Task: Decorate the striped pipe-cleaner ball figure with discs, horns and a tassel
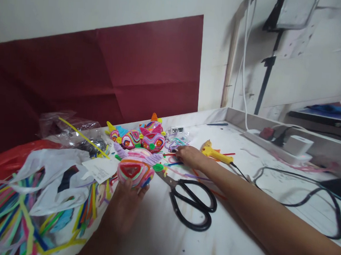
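The left hand (125, 205) holds up a fuzzy ball (135, 171) of coiled pipe cleaners, pink with a red triangle, its fingers closed around the underside. The right hand (189, 156) reaches far across the desk (240, 208), fingertips down on loose stems (171, 155); whether its grip is closed on one cannot be told. Black scissors (193, 200) lie open just right of the ball, below the right forearm. A yellow glue gun (216, 154) lies just beyond the right hand. More finished balls (142, 138) sit far behind. At the left, a heap of bright pipe cleaners (14, 218) lies under a white bag (54, 178).
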Available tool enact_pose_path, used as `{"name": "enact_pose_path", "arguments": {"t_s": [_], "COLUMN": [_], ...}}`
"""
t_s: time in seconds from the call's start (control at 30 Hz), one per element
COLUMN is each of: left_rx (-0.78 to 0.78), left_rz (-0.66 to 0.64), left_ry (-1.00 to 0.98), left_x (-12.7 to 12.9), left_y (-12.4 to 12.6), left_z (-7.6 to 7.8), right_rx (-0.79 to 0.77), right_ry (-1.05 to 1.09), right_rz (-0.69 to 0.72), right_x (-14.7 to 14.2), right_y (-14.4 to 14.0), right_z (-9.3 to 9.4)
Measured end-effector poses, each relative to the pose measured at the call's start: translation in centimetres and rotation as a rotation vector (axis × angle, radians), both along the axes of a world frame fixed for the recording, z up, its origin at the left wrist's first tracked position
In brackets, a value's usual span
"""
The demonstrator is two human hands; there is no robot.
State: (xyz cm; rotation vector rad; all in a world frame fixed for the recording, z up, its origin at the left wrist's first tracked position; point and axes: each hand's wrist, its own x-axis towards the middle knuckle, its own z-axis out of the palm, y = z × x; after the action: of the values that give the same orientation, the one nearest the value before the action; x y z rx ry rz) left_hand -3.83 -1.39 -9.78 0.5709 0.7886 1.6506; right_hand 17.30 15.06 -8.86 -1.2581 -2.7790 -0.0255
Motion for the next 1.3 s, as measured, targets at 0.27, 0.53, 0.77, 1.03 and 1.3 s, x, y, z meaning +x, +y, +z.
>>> {"name": "enact_pose_path", "arguments": {"t_s": [0.27,0.53,0.77,1.03,1.3], "left_rx": [0.023,0.048,0.014,0.015,0.045], "left_rz": [-0.02,0.065,0.166,0.18,0.163], "left_ry": [-0.005,-0.061,-0.047,-0.093,-0.086], "left_x": [-0.8,-0.7,0.1,-0.2,0.1], "left_y": [0.3,0.4,0.6,1.2,0.8], "left_z": [-0.6,-0.7,0.0,-1.1,-1.1], "right_rx": [-0.082,-0.375,-0.556,-0.873,-1.034], "right_ry": [0.303,0.848,1.11,1.2,1.144], "right_rz": [-0.032,0.099,0.205,0.251,0.278], "right_x": [0.5,1.0,0.9,-0.3,-1.9], "right_y": [0.9,-0.8,-4.4,-7.3,-9.0], "right_z": [0.9,4.2,7.0,7.9,7.2]}}
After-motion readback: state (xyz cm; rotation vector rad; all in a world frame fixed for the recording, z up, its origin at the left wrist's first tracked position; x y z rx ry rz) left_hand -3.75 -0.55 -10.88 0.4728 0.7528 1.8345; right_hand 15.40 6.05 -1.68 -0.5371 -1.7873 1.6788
